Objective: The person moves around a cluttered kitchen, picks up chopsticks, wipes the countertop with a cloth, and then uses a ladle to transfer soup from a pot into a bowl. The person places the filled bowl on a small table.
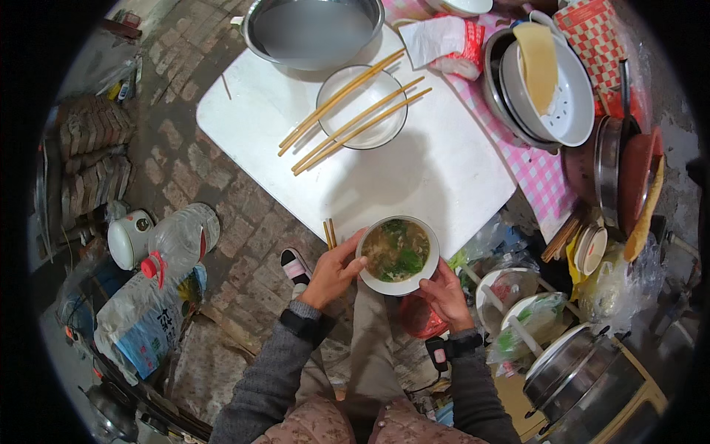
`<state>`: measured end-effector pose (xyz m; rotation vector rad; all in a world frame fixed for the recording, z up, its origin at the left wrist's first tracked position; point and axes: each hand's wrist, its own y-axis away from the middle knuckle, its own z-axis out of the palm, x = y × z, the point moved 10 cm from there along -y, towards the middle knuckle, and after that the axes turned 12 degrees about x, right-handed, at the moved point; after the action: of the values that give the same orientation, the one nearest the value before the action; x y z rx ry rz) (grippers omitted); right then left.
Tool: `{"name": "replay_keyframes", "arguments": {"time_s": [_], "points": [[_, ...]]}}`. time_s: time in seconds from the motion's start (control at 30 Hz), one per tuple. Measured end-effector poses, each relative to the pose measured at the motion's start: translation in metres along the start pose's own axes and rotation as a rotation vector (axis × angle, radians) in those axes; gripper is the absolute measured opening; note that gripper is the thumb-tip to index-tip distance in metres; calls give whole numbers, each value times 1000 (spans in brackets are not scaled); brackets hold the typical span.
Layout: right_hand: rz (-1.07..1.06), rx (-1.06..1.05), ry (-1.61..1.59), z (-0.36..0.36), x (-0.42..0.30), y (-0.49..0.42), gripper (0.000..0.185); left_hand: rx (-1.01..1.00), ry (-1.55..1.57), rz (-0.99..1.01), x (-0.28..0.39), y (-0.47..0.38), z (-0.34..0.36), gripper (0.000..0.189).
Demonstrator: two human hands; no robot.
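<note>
A white bowl of soup [397, 255] with green leaves and pale shreds is between my hands, at the near edge of the white table [266, 139]. My left hand [335, 266] grips its left rim, thumb over the edge. A pair of chopsticks [329, 233] pokes out beyond that hand; whether the fingers hold them is hidden. On the bowl's lower right side, my right hand [445, 294] has its thumb at the rim and its fingers underneath. Farther up the table, several wooden chopsticks [360, 111] lie across a clear glass bowl [383, 127].
A large metal basin [313, 33] sits at the table's far edge. To the right, stacked basins [577, 94] stand on a pink checked cloth [532, 172]. Pots [571, 361] and a rack with bagged items are at lower right. A plastic bottle [183, 238] stands left on the brick floor.
</note>
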<state>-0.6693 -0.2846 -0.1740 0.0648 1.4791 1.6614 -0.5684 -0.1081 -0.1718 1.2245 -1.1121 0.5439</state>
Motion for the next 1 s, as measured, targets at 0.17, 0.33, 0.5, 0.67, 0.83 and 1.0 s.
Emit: {"name": "replay_keyframes", "arguments": {"time_s": [0.17,0.33,0.5,0.67,0.83,1.0], "points": [[-66,-19,-65,-11,10,-3,66,-37,25,-85,-6,2,4,55],[155,120,-135,-88,72,15,59,59,88,-76,-17,23,-14,58],[-108,188,1028,-191,147,4,59,399,131,9,-50,65,-66,64],[-171,123,1864,-285,208,-66,69,714,196,-296,-142,90,-113,68],[160,396,2046,-380,224,-107,68,803,135,-353,-194,92,-127,57],[267,453,2017,-401,245,-111,66,797,295,-398,-252,97,-145,51]]}}
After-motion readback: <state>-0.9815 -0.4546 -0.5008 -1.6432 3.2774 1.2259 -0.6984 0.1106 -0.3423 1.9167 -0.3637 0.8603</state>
